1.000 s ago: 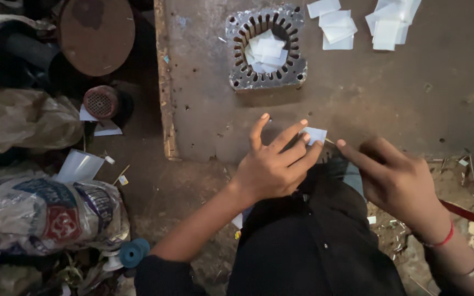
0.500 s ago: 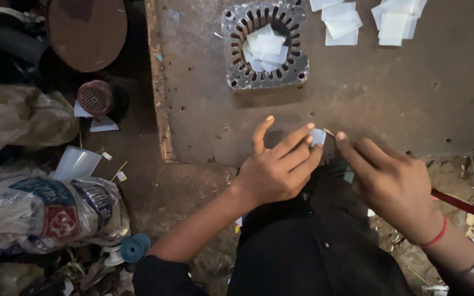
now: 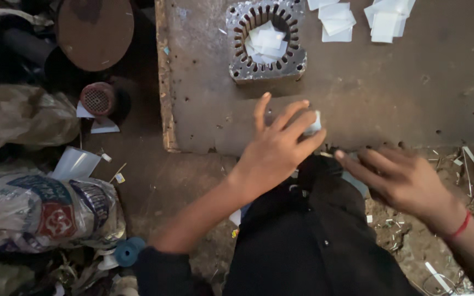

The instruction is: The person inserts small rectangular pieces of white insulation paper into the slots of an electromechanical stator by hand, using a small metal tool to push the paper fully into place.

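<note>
Holding: left hand (image 3: pixel 278 148) pinched small white paper slip (image 3: pixel 315 123) above worn brown board (image 3: pixel 412 98).
Change: right hand (image 3: pixel 404 178) had let go, fingers loosely spread, empty.
Nearby: slotted grey metal stator core (image 3: pixel 267 41).

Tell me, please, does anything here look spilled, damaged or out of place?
Yes. Thin white offcuts lie scattered on the dirt beside the right hand. The metal plate is pitted with small holes, and its left edge is chipped and rusty. The left hand pinches a small white slip.
</note>
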